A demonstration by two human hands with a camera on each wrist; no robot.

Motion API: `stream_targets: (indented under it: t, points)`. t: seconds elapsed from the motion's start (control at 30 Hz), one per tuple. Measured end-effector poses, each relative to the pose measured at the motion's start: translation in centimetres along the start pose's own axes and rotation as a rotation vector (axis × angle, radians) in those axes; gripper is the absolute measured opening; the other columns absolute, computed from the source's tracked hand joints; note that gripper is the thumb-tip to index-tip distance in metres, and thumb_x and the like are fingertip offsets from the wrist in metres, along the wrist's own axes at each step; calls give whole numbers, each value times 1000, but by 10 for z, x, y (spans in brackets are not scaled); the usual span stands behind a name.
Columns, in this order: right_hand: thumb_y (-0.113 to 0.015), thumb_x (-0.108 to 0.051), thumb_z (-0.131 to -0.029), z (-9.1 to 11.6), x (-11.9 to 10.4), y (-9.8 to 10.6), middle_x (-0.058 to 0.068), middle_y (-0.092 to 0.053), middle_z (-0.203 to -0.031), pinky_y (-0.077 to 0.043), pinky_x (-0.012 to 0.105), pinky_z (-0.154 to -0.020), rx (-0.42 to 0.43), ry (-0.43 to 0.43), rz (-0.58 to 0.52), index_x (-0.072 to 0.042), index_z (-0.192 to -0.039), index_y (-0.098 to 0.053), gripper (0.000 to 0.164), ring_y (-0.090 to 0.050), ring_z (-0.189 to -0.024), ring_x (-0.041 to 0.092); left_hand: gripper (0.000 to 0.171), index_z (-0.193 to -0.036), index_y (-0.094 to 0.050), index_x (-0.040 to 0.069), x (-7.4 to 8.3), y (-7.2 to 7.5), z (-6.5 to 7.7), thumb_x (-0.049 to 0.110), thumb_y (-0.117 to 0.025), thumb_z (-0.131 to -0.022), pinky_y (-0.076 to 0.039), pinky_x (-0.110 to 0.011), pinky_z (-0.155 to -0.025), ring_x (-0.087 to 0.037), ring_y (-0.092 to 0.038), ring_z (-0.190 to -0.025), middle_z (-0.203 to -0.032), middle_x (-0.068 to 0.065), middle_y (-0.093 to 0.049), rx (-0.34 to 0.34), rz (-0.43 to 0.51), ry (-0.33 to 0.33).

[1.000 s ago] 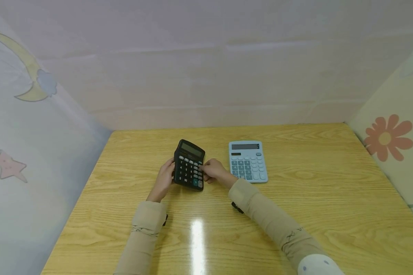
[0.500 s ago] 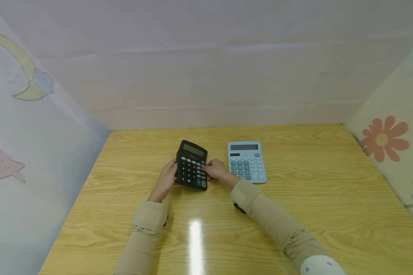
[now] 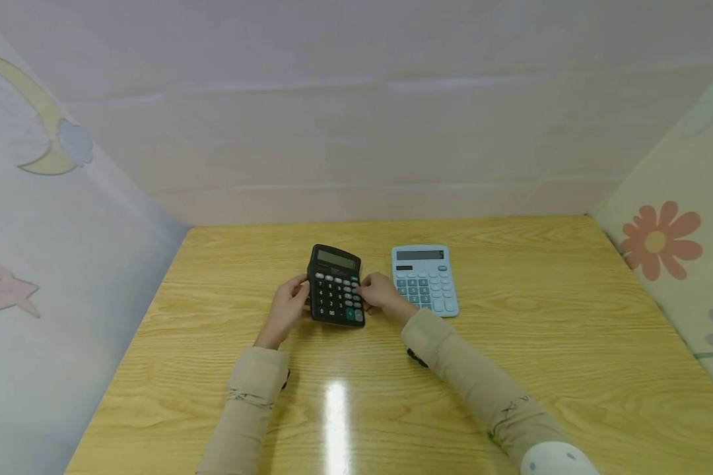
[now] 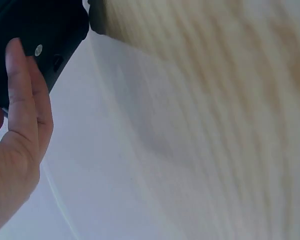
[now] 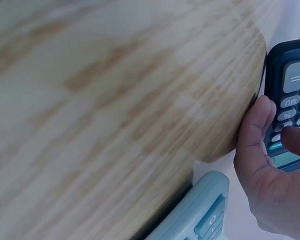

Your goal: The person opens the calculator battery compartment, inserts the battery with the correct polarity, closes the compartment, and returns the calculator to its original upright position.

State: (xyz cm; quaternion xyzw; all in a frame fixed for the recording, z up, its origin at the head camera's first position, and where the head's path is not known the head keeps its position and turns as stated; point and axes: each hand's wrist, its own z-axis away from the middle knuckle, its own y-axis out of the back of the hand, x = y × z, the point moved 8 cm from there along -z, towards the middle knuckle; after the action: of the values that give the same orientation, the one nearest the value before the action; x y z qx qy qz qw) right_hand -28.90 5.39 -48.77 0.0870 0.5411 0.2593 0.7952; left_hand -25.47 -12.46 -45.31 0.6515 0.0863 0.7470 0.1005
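Observation:
A black calculator (image 3: 335,290) with dark and grey keys is tilted up over the table, its keys facing the head camera. At its left edge my left hand (image 3: 287,305) grips it; in the left wrist view two fingers (image 4: 22,100) lie along its black back. My right hand (image 3: 383,294) pinches the opposite edge, and the right wrist view has a finger or thumb (image 5: 296,142) over the small keys by the display. Just beyond the right hand, a light blue calculator (image 3: 442,285) lies face up, its lower left corner covered by that hand and wrist.
The wood-grain table (image 3: 541,297) extends to both sides of the calculators. Behind it stands a pale backdrop wall (image 3: 356,152), with printed side walls showing a moon (image 3: 44,105) on the left and a red flower (image 3: 661,241) on the right.
Both hands have shifted the black calculator a little to the right and turned its face more squarely toward the head camera. The blue calculator stays lying on the table.

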Motion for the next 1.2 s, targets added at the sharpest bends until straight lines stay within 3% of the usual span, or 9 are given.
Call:
stream_targets:
  t: [0.3, 0.6, 0.83, 1.2]
  points:
    - [-43, -6, -94, -7, 1, 0, 10, -54, -58, -50, 30, -46, 21, 57, 88, 6, -106, -58, 22, -54, -49, 18, 36, -129, -44, -7, 2, 3, 1, 5, -39, -96, -52, -32, -59, -16, -58, -66, -91, -21, -60, 42, 26, -1]
    - [-40, -5, -94, -8, -2, 1, 10, -53, -51, -49, 30, -45, 29, 115, 124, 8, -104, -60, 25, -56, -46, 19, 37, -129, -45, -7, 3, 3, 1, 10, -45, -95, -52, -31, -58, -16, -60, -68, -94, -21, -62, 69, 77, 6]
    - [-41, -6, -94, -11, 4, 1, 11, -55, -56, -50, 30, -45, 16, 86, 52, 7, -108, -57, 25, -55, -48, 17, 40, -130, -45, -4, 2, 7, 1, 8, -51, -92, -50, -25, -57, -12, -59, -69, -97, -21, -62, 106, 24, -1]
    - [-47, -7, -93, -11, 5, 2, 10, -55, -59, -50, 30, -46, 21, 74, 17, 7, -104, -58, 20, -53, -47, 15, 34, -125, -53, -2, -1, 14, -2, 8, -51, -92, -48, -23, -60, -17, -55, -80, -100, -19, -61, 163, -126, 32]
